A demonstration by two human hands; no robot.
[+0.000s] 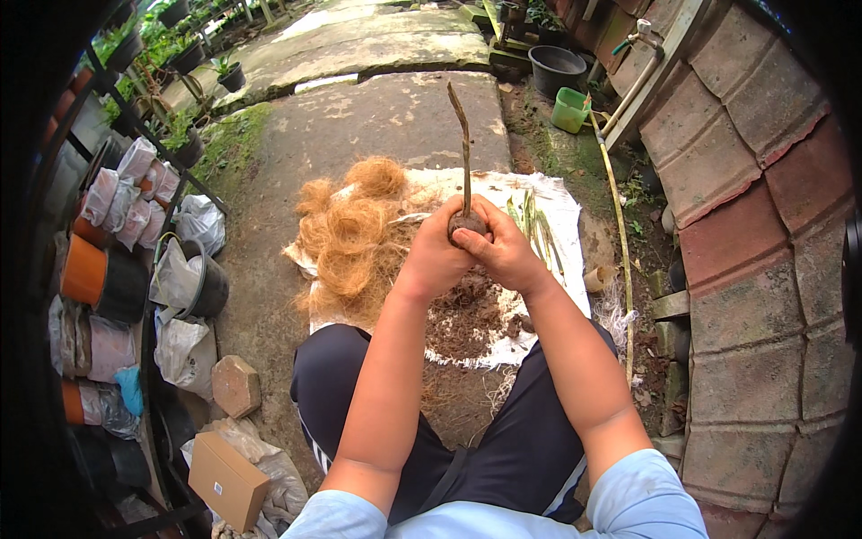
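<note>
Both of my hands are wrapped round a ball of dark soil [468, 223], out of which a thin brown stem [465, 153] stands almost upright. My left hand [437, 247] cups the ball from the left. From the right, my right hand [503, 242] closes on it, its thumb laid across the front. Beneath my hands, loose dark soil [462, 319] lies heaped on a white sheet [561, 216]. Tangled tan fibre [355, 238] is piled on the sheet's left part. Long green leaves [537, 220] lie to the right of my hands.
At the left, a rack holds bagged pots [108, 278] and a dark bucket [208, 283]. A cardboard box [228, 481] sits near a hexagonal block [236, 386]. On the right are a hose [620, 225], a green container [570, 110], a black basin [557, 70] and tiles [745, 296].
</note>
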